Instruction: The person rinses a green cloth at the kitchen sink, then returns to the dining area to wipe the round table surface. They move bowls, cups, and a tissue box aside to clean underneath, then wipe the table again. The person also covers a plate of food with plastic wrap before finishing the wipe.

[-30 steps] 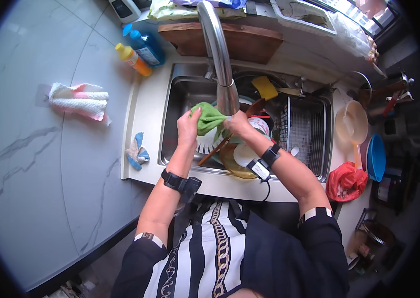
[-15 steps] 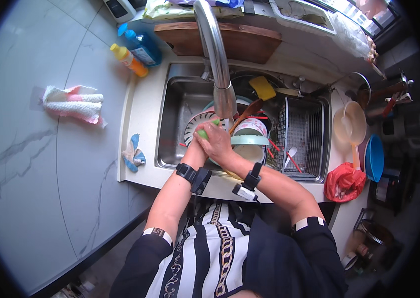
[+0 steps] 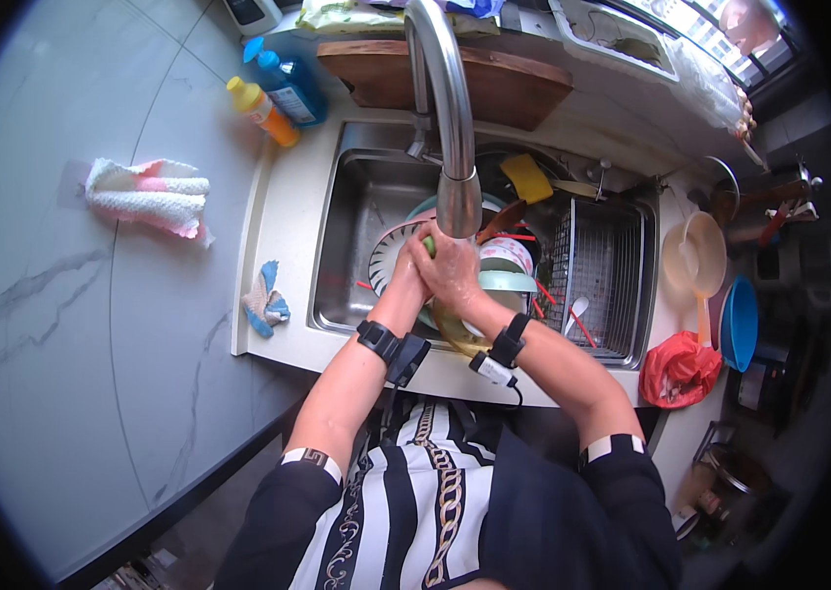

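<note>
Directly beneath the tap (image 3: 458,202), my left hand (image 3: 409,275) and my right hand (image 3: 454,267) are pressed together. Both are closed around a small green thing (image 3: 429,246); only a bit of it shows between the fingers, so its kind is unclear. The skin looks wet. Under my hands lies a pale slotted basket (image 3: 382,258) in the sink (image 3: 342,211). Close to my right hand are a wooden spoon (image 3: 504,218), a flowered bowl (image 3: 507,256) and a light green bowl (image 3: 509,282), stacked with other dishes.
A wire rack (image 3: 610,280) fills the sink's right side. A yellow sponge (image 3: 527,178) lies behind the dishes. Bottles (image 3: 287,93) stand at back left; cloths (image 3: 264,303) lie to the left. A red bag (image 3: 679,369) and a blue basin (image 3: 741,323) sit at right.
My hands have moved slightly right and under the tap, with the right hand turned further over the left. Less of the green thing shows now.
</note>
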The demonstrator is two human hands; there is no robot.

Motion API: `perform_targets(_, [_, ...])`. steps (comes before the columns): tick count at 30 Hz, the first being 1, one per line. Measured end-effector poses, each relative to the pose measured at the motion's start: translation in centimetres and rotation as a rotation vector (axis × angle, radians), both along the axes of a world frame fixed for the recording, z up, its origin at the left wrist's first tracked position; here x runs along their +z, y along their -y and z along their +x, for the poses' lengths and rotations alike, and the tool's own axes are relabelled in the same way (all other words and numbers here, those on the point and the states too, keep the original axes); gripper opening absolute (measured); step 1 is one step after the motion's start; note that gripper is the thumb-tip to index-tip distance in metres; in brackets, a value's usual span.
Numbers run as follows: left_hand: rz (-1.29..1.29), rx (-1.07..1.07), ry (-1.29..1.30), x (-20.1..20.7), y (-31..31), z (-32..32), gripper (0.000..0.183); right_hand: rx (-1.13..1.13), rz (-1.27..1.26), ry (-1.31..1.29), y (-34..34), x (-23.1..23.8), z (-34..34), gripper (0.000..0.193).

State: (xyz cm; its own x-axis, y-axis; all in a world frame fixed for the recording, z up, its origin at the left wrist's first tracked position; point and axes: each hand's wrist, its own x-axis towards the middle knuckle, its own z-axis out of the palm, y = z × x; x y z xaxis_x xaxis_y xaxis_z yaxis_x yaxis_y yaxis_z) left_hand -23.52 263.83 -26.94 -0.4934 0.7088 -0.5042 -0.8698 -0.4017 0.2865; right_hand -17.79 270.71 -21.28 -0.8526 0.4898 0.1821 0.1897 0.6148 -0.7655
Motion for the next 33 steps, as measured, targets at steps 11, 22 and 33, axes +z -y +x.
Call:
perform_targets(11, [-0.315, -0.162, -0.162, 1.6, 0.6, 0.6, 0.029, 0.193, -0.368, 0.282, -6.2, -2.0, -2.3, 0.041])
perform_targets(22, [-0.406, -0.385, -1.058, 4.6, 0.8, 0.9, 0.051, 0.168, -1.083, 0.331, -10.1, 2.7, 1.6, 0.016])
perform_targets(33, [-0.267, -0.477, -0.663, 4.7, 0.8, -1.3, 0.031, 0.295, -0.327, 0.253, -12.9, 1.8, -3.5, 0.038])
